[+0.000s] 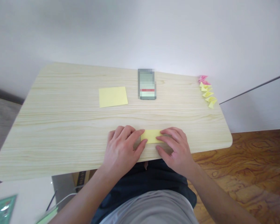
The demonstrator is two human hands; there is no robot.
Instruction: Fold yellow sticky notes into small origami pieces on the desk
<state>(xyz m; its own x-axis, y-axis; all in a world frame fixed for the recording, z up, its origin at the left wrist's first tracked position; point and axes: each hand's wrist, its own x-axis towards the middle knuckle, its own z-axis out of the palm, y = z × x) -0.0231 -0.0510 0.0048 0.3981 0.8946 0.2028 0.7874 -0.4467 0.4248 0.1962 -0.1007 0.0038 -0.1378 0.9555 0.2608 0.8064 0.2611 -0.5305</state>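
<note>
A folded yellow paper lies near the front edge of a light wooden table. My left hand grips its left end, thumb and forefinger pinched on it. At the paper's right end, my right hand presses down with curled fingers, the thumb below the paper. A flat yellow sheet lies farther back, left of centre.
A phone lies at the back centre of the table. Several small folded paper pieces, yellow and pink, sit in a row at the back right corner. A white wall stands behind; wooden floor is to the right.
</note>
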